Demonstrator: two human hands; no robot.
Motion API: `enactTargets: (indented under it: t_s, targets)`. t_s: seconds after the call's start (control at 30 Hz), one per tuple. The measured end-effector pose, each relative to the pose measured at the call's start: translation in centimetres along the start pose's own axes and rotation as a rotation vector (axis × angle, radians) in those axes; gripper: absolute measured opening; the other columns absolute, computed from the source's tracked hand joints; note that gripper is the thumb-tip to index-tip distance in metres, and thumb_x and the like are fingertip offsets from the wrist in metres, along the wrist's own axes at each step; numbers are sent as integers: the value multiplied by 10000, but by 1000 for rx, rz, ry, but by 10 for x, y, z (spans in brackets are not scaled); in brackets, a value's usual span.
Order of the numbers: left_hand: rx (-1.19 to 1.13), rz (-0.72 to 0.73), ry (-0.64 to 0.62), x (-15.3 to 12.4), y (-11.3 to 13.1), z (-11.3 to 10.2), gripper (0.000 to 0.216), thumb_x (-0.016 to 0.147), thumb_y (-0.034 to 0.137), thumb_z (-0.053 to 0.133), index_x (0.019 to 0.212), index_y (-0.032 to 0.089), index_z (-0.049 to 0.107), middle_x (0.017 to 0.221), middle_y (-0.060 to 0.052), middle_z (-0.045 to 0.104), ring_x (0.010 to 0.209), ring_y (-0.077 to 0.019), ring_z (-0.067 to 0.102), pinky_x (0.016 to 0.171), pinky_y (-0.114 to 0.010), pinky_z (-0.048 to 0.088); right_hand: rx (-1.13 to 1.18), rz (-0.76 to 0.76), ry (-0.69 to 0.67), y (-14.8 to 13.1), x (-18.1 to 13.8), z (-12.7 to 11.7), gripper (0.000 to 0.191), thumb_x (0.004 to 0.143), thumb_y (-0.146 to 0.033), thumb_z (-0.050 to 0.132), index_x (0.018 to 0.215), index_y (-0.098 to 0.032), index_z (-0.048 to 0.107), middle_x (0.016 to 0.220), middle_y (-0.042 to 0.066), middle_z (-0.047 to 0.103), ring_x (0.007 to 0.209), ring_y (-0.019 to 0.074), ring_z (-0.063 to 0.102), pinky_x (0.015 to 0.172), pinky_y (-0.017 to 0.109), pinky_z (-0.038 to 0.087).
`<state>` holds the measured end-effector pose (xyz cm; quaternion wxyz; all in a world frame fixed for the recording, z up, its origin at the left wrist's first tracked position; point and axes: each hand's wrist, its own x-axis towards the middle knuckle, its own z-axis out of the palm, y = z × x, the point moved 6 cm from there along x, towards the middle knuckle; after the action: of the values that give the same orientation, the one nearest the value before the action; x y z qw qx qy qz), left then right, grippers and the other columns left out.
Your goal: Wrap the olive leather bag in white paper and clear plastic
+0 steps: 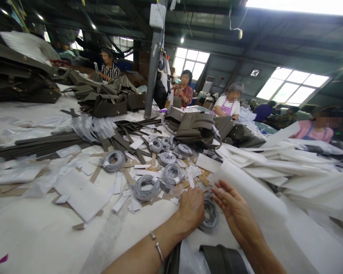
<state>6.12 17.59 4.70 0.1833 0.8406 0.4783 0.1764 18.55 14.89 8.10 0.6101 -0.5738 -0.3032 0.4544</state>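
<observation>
My left hand [191, 210] is closed, knuckles up, over the near edge of the cluttered part of the table; whatever its fingers hold, if anything, is hidden. Right beside it lies a grey coil of wrapped strap [210, 216], partly covered by that hand. My right hand [236, 213] is open, palm turned inward and fingers stretched forward, between the coil and a white foam sheet [254, 194]. Below both hands, at the bottom edge, a dark olive bag [224, 259] shows in part, with clear plastic [193, 258] next to it.
Several more strap coils [147, 187] lie ahead among paper tags and card strips. Dark straps [45, 144] stretch left. Bags [194, 125] are heaped beyond, near a metal post [154, 72]. White foam sheets [308, 182] pile up at right. Several people work across the table.
</observation>
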Motion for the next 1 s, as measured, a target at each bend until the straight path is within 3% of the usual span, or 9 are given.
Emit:
enactTargets:
  t_s: [0.1, 0.2, 0.27, 0.33, 0.53, 0.73, 1.0]
  targets:
    - [-22, 0, -3, 3, 1, 0, 343, 856, 154, 492, 1179, 109, 598, 1151, -170, 658, 1091, -337, 608, 894, -476, 526, -198, -13, -179, -8, -2, 20, 515, 655, -487, 780, 1050, -175, 672, 1078, 95, 714, 965, 261, 688, 825, 351, 556]
    - [-42, 1, -12, 10, 1, 2, 389, 860, 140, 485, 1233, 105, 592, 1190, -174, 661, 1098, -333, 620, 905, -458, 527, -650, -231, -335, -14, 6, 49, 341, 782, -420, 637, 1021, -184, 697, 1026, 80, 730, 967, 255, 684, 890, 373, 523]
    - [-51, 11, -17, 14, 2, 5, 428, 857, 142, 497, 1274, 98, 578, 1241, -182, 645, 1143, -338, 602, 936, -448, 516, -966, -376, -370, -10, 19, 67, 275, 820, -314, 566, 1029, -196, 699, 1047, 68, 727, 989, 230, 673, 917, 345, 499]
    - [-57, 15, -16, 17, 1, 8, 468, 856, 161, 513, 1315, 87, 558, 1299, -196, 614, 1189, -347, 574, 966, -449, 501, -1140, -412, -371, -1, 36, 80, 277, 822, -237, 554, 1059, -189, 690, 1065, 70, 719, 963, 205, 674, 888, 308, 498]
    - [-69, -13, -21, 18, -8, 26, 456, 840, 205, 552, 1270, 62, 608, 1256, -207, 640, 1186, -361, 578, 1009, -455, 490, -1384, -336, -281, 25, 79, 92, 379, 748, -226, 688, 1108, -111, 654, 976, 126, 706, 927, 259, 661, 802, 328, 485]
    - [-106, -13, -54, 19, -15, 35, 494, 889, 273, 507, 1344, 85, 551, 1354, -178, 591, 1249, -346, 540, 1079, -469, 449, -1536, -340, -258, 29, 83, 101, 462, 736, -234, 716, 1175, -145, 603, 1118, 185, 678, 1066, 344, 623, 832, 397, 456]
    - [-121, -10, -21, 22, -13, 31, 491, 872, 235, 517, 1336, 83, 556, 1365, -185, 580, 1271, -360, 521, 1103, -483, 428, -1497, -345, -240, 29, 85, 96, 508, 739, -133, 671, 1234, -142, 556, 1043, 133, 700, 985, 266, 652, 818, 323, 445]
